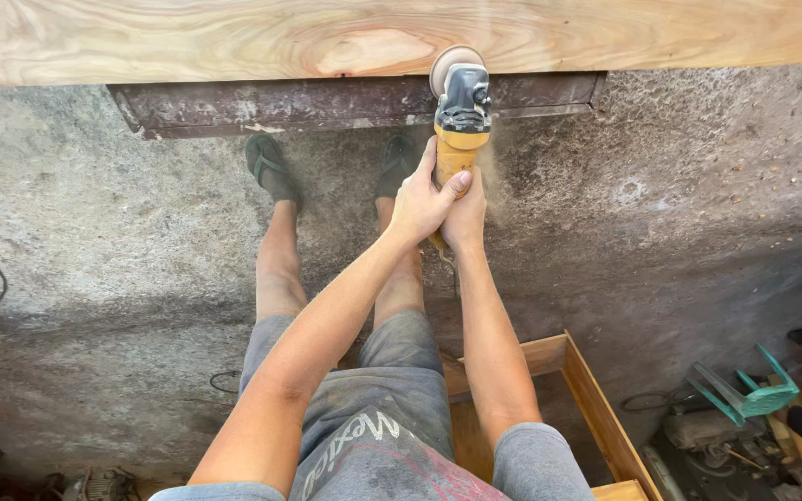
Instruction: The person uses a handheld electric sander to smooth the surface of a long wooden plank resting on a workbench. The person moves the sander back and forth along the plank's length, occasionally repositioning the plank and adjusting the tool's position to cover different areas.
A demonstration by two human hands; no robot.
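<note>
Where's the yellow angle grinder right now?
Top centre of the head view: the yellow angle grinder is gripped by both the left hand and right hand, its disc against the wooden plank edge.

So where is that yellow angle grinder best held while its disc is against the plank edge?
By the yellow body, from the rear, as the left hand and right hand do. The barrel is narrow enough to wrap, and it points away from the disc on the wooden plank.

No packages, labels, signs, screens.
</note>
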